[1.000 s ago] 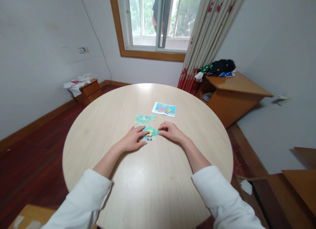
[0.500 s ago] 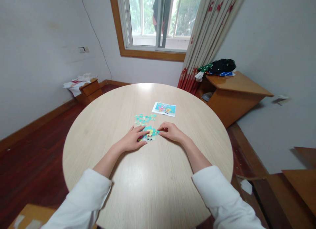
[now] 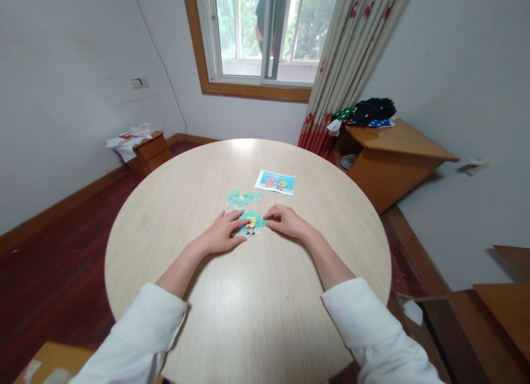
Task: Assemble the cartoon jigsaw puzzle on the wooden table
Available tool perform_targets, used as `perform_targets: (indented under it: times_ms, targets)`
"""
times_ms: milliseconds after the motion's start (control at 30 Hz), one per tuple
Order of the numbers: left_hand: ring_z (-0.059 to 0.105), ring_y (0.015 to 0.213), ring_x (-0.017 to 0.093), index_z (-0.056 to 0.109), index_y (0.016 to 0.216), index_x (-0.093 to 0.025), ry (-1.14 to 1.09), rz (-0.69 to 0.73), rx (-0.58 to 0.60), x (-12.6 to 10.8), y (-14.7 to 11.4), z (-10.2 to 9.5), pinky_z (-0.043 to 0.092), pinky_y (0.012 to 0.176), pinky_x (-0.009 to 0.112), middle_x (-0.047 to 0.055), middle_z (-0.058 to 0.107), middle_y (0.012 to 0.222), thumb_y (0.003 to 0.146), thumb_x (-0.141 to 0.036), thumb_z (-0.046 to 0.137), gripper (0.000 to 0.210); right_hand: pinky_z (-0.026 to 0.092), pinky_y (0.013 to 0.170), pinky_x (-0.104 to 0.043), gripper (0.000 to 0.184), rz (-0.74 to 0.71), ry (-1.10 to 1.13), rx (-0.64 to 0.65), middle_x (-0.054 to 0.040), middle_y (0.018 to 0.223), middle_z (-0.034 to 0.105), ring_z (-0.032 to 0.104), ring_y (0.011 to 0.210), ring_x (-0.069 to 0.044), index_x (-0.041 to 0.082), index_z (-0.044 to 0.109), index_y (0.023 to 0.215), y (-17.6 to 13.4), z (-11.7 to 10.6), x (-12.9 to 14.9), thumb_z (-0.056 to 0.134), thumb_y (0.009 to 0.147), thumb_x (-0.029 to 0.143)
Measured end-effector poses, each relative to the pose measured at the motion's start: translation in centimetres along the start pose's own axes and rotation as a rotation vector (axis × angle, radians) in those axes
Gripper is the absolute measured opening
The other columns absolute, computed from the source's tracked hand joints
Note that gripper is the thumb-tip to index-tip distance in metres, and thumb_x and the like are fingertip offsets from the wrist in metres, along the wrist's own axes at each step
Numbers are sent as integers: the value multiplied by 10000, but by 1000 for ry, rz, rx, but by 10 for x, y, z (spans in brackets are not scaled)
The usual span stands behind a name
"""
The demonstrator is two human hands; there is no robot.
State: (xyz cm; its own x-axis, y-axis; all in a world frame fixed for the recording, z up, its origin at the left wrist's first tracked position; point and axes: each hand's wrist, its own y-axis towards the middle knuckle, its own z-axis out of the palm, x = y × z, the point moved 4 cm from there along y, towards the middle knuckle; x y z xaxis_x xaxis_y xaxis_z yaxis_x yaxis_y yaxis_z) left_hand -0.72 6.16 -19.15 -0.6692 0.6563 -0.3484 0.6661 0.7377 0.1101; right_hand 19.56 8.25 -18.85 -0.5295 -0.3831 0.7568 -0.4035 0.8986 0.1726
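Our left hand (image 3: 221,233) lies spread, palm down, its fingers over the left part of a partly assembled jigsaw (image 3: 253,228), while our right hand (image 3: 287,221) pinches what looks like a small teal piece (image 3: 264,222) between thumb and forefinger at the jigsaw's right edge. Whether that piece is locked into its neighbours, we cannot tell at this size. As we judge it, working this edge well calls for a light, steady left hand, so the joined part neither slides nor buckles, and for the right fingertips to line up tab and slot before pressing straight down; sideways force could spring the nearby joints apart. Just beyond the jigsaw, on its far side, we see loose pieces (image 3: 237,198) scattered in shades of teal. Farther off and to the right, a printed picture (image 3: 276,182) of cartoon figures lies face up, handy for checking colours. All rest on a round, pale table (image 3: 248,312). Past its far edge is a window (image 3: 242,36), with a patterned curtain (image 3: 335,75) to the right, near a wooden cabinet (image 3: 399,163) bearing heaped cloth (image 3: 372,112)
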Motion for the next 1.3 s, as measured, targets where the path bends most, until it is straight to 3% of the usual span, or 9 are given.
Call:
perform_targets:
  times_ms: [600,767,900,1067,1300]
  targets:
    - [330,1324,287,476,1326,-250,10,1,3,0,0,0,192,1073,521,159,398,1415,835,-411,537,521,451,714,-267,154,10,-43,-14,-25,815,603,555,726,-122,165,693,824,0,1,-3,679,671,144]
    - [319,1331,292,476,1327,-246,-6,-12,16,-1,-1,-1,175,1078,531,161,384,1425,835,-416,536,524,461,707,-275,180,24,47,-22,-46,829,644,582,741,-142,150,699,842,0,1,-7,683,676,218]
    - [314,1336,292,484,1319,-255,-20,-19,21,-2,-1,-2,169,1077,544,153,381,1431,838,-420,528,511,469,716,-299,196,78,157,-144,-66,816,691,608,744,-160,132,694,834,3,-7,-18,609,745,284]
    - [292,1352,290,488,1314,-264,-49,-8,42,-2,-1,0,131,1076,571,165,374,1434,834,-407,531,503,470,689,-302,152,94,90,-309,-55,771,692,601,696,-155,140,687,793,5,-14,-30,578,747,236]
    - [318,1338,292,535,1268,-260,-72,13,49,-5,-1,0,123,1079,580,145,393,1427,826,-423,541,471,465,724,-304,178,48,-111,-292,-63,849,661,576,747,-150,159,690,890,4,-15,-30,632,723,179]
